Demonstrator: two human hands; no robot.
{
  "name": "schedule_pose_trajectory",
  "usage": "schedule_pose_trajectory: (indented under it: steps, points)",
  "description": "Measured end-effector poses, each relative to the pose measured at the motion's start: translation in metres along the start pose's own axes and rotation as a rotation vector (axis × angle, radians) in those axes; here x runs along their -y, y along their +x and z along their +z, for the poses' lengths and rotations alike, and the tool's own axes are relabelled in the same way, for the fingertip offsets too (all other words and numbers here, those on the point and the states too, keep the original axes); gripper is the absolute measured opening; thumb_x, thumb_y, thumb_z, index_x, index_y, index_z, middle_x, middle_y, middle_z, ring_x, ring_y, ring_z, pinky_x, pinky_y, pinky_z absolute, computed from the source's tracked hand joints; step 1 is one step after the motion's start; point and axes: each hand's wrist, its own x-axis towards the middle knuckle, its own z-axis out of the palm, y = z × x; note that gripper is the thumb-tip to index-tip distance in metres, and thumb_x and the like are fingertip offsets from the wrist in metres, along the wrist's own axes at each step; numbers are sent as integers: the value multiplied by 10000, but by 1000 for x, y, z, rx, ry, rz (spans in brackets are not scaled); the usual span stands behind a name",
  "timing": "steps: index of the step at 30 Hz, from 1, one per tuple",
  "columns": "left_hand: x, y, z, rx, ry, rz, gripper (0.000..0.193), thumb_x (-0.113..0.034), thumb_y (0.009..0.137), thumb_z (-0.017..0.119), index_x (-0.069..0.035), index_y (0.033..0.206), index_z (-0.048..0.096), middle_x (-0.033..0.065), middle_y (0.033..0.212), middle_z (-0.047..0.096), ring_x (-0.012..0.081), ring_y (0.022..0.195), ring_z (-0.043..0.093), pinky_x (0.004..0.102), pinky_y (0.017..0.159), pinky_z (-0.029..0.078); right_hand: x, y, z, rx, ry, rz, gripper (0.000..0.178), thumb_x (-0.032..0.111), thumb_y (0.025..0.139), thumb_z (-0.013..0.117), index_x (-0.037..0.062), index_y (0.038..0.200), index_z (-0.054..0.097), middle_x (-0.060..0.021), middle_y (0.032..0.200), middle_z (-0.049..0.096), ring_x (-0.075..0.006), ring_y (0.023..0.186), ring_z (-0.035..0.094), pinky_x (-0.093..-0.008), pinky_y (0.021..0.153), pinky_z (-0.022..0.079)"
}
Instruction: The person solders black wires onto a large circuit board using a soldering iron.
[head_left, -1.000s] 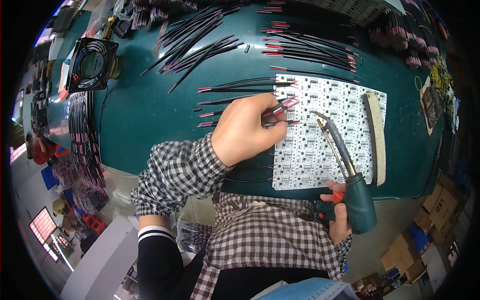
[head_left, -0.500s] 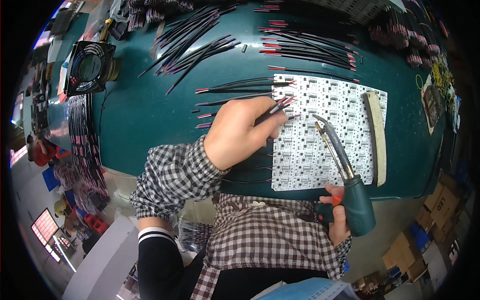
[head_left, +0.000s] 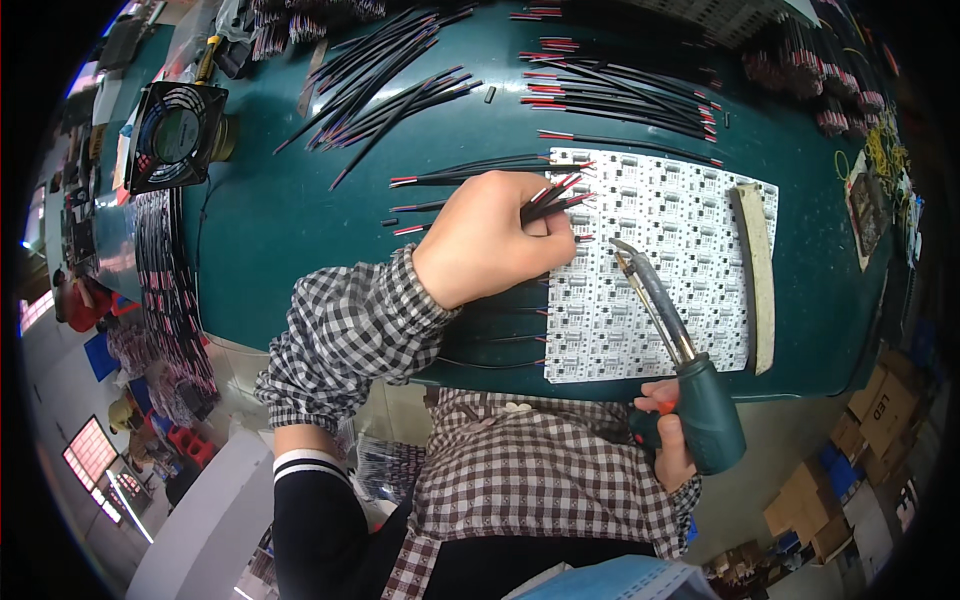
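Far left on the green surface [head_left: 280,230]: a square black fan [head_left: 178,135], a long wire bundle [head_left: 165,285] lying just below it. Farther right, near the far edge, a loose pile of dark leads [head_left: 375,75].

Left forearm, in a checked sleeve [head_left: 350,335], rises from the lower left and slants up to the right. Left hand [head_left: 490,240] – back uppermost, fingers curled, thumb on the near side. Left grip closed, thumb against fingers, on several black wires [head_left: 545,205]; their red and white ends point right, over the left edge of a white circuit-board panel [head_left: 650,310]. Other leads lie along that same edge, above and below the hand.

Right hand [head_left: 675,452] low, at the near edge, thumb up, mostly behind the tool. Right grip wrapped around the green-handled soldering gun [head_left: 712,415], fingers by its red trigger. Barrel slants up-left over the panel, tip close to the wire ends – contact cannot be told. A pale bar [head_left: 755,285] lies along the panel's right side.
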Motion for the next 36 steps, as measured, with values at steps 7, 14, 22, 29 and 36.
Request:
schedule_pose_trajectory:
  steps: [7, 14, 22, 29, 36]
  points:
    - [1, 0, 3, -55, 47, 45, 150, -135, 735, 665, 3, 722, 607, 88, 565, 533, 198, 501, 487, 340, 531, 426, -2, 3, -2, 52, -125, -68, 510, 110, 855, 749, -73, 1252, 487, -164, 995, 679, -225, 908, 682, -361, 828, 582]
    - [-1, -1, 4, -63, 39, 49, 163, -141, 732, 663, 10, 727, 603, 104, 577, 538, 238, 513, 518, 357, 537, 432, -4, 2, -2, 45, -174, -67, 478, 44, 839, 728, -67, 1241, 496, -141, 964, 690, -215, 872, 688, -354, 814, 571]
    - [-2, -1, 4, -70, 73, 58, 164, -139, 734, 661, 13, 726, 599, 123, 582, 545, 272, 518, 531, 373, 541, 436, -6, 2, -5, 67, -224, -72, 446, -11, 821, 713, -56, 1220, 518, -126, 949, 694, -202, 870, 689, -332, 806, 562]
    - [-2, -2, 4, -71, 67, 51, 169, -141, 737, 659, 15, 726, 595, 125, 583, 541, 272, 517, 524, 373, 539, 433, -8, 1, -6, 72, -275, -72, 471, 5, 820, 728, -58, 1235, 514, -127, 937, 701, -198, 880, 692, -336, 817, 560]
    - [-3, -1, 4, -71, 56, 47, 167, -138, 737, 658, 17, 729, 595, 134, 587, 538, 278, 517, 517, 375, 542, 434, -14, -3, -8, 66, -255, -56, 509, 69, 850, 737, -67, 1271, 487, -144, 970, 696, -227, 943, 693, -357, 845, 565]
